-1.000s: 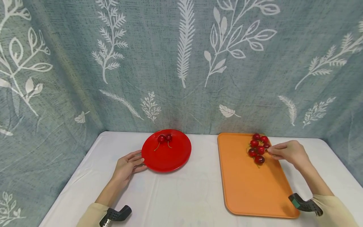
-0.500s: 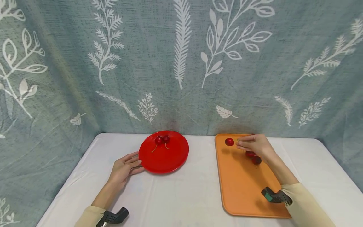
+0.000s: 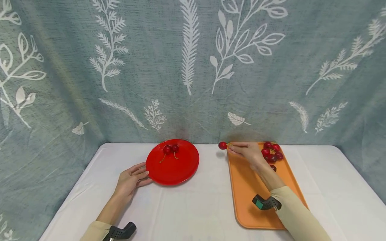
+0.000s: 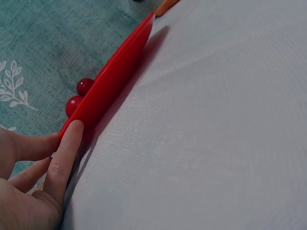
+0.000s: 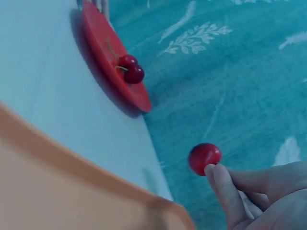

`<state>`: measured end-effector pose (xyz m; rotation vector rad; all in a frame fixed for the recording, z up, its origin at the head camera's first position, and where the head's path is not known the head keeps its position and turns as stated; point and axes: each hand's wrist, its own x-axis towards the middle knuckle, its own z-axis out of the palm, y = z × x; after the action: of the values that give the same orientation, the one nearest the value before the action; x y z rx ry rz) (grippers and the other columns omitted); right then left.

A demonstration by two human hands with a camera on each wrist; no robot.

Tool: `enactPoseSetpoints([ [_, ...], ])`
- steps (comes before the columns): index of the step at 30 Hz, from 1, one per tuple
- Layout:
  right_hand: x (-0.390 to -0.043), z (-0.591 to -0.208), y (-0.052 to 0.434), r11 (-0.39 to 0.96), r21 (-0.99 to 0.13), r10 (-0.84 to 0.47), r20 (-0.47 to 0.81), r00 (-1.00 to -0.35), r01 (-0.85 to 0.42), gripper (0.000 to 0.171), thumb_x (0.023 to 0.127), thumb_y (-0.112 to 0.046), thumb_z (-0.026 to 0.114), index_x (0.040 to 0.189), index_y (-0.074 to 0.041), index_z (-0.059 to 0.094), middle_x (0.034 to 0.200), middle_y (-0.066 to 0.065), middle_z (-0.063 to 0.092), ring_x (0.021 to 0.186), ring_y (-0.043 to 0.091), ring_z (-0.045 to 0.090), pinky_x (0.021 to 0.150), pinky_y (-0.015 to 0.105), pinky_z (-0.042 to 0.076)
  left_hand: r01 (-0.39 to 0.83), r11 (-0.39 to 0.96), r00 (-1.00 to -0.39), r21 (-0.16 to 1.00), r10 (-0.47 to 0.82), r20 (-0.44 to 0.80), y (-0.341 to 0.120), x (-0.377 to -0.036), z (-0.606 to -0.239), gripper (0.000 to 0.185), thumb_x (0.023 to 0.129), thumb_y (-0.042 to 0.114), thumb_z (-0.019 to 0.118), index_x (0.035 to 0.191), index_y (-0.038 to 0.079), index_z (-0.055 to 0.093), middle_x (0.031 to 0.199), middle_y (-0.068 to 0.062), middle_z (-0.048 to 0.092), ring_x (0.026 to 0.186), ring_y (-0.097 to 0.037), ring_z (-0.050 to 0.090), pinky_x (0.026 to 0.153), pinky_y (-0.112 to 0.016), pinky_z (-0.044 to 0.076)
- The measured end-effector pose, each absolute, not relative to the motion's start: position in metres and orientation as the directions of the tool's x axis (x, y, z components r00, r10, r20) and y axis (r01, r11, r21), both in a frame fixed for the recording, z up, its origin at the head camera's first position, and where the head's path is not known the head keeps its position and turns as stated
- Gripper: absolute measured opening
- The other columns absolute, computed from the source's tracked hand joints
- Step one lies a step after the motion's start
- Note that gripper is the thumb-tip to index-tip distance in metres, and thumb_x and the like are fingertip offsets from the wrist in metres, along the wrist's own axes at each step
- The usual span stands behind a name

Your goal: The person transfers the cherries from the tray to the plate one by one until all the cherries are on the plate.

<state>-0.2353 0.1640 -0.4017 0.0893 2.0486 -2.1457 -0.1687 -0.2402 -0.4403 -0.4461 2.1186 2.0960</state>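
Observation:
My right hand (image 3: 248,152) pinches a cherry (image 3: 222,145) by its stem, over the orange tray's far left corner. In the right wrist view this cherry (image 5: 205,158) is just beyond the fingertips. My left hand (image 3: 131,180) holds the rim of the red plate (image 3: 173,174) at its left side. Its fingers and thumb come together at that rim in the left wrist view, one finger (image 4: 69,148) against the plate's outer side. On the plate's far part lie two cherries (image 3: 167,149) with stems.
The orange tray (image 3: 247,204) lies on the white tablecloth (image 3: 196,207) at the right. Several cherries (image 3: 272,158) are clustered in its far part, partly hidden by my right wrist. A patterned blue-green curtain (image 3: 169,67) stands behind the table.
My right hand has moved left from the cherry cluster, carrying one cherry by its stem past the tray's left edge. My left hand has stayed at the plate.

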Motion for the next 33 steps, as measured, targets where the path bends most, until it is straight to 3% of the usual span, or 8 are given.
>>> enactPoseSetpoints([
  [5,-0.243,-0.413,0.144,-0.109,-0.979,-0.051,-0.169,-0.984,0.174,0.037,0.095,0.003,0.058,0.128,0.017,0.053,0.114,0.024,0.067,0.085,0.012,0.072,0.095,0.041,0.050,-0.291,-0.008,-0.950,0.957,-0.119,-0.289,-0.242,-0.168,-0.440,0.053,0.098,0.004,0.054,0.147,-0.003,0.035,0.141,-0.026,0.048,0.089,-0.013,0.072,0.079,-0.029,0.059],
  [12,-0.248,-0.420,0.117,-0.235,-0.946,-0.082,-0.209,-0.974,0.223,0.040,0.095,0.007,0.056,0.134,0.015,0.049,0.127,0.031,0.058,0.089,0.015,0.072,0.098,0.038,0.048,-0.290,-0.012,-0.948,0.957,-0.132,-0.289,-0.242,-0.168,-0.439,0.053,0.098,0.003,0.054,0.147,-0.003,0.035,0.141,-0.026,0.048,0.088,-0.013,0.072,0.078,-0.029,0.059],
  [19,-0.250,-0.419,0.090,-0.414,-0.852,-0.161,-0.277,-0.947,0.320,0.045,0.093,0.011,0.055,0.137,0.015,0.044,0.108,0.017,0.069,0.083,0.015,0.073,0.100,0.038,0.046,-0.278,-0.016,-0.952,0.961,-0.128,-0.277,-0.242,-0.169,-0.438,0.053,0.098,0.003,0.055,0.147,-0.004,0.035,0.137,-0.024,0.053,0.087,-0.013,0.072,0.077,-0.029,0.059],
  [27,-0.256,-0.423,0.056,-0.382,-0.868,-0.150,-0.279,-0.949,0.316,0.038,0.093,0.014,0.053,0.131,0.017,0.050,0.125,0.030,0.059,0.083,0.015,0.071,0.093,0.035,0.052,-0.257,-0.052,-0.958,0.965,-0.118,-0.262,-0.241,-0.171,-0.438,0.051,0.098,0.000,0.054,0.145,-0.006,0.037,0.125,-0.014,0.063,0.085,-0.011,0.071,0.077,-0.030,0.059],
  [33,-0.256,-0.426,0.026,-0.284,-0.933,-0.056,-0.213,-0.975,0.220,0.030,0.090,0.014,0.058,0.120,0.020,0.058,0.117,0.034,0.061,0.088,0.024,0.071,0.085,0.035,0.056,-0.275,-0.041,-0.953,0.961,-0.124,-0.278,-0.241,-0.168,-0.439,0.052,0.097,0.002,0.055,0.146,-0.005,0.037,0.130,-0.018,0.059,0.086,-0.012,0.071,0.078,-0.030,0.059],
])
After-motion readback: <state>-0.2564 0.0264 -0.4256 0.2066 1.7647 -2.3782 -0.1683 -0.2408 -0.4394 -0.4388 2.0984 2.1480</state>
